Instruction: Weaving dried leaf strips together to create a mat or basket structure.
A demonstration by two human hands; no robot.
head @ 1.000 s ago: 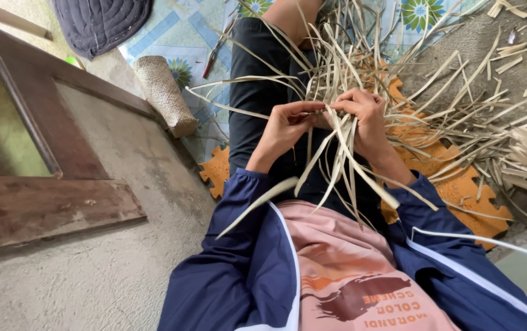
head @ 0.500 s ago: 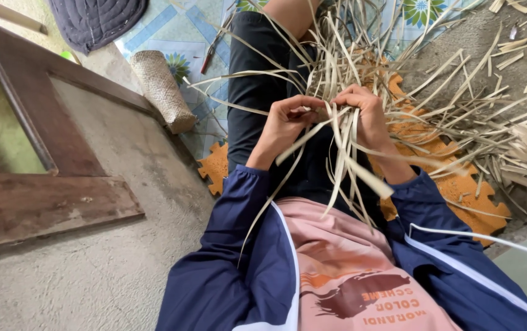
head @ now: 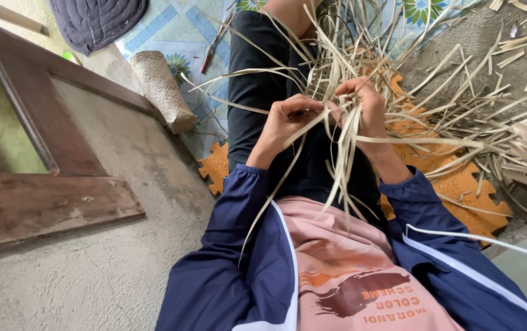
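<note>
The left hand [head: 285,122] is curled tight, pinching pale dried leaf strips [head: 337,141] between thumb and fingers, and the right hand [head: 364,110] just beside it is likewise closed around the same bundle, whose loose ends hang down over the person's lap and fan out above the black-clad leg. More strips lie scattered on the orange foam mat [head: 459,184] and the concrete floor [head: 122,245]. A rolled woven mat [head: 162,92] rests by a dark wooden frame [head: 49,184].
</note>
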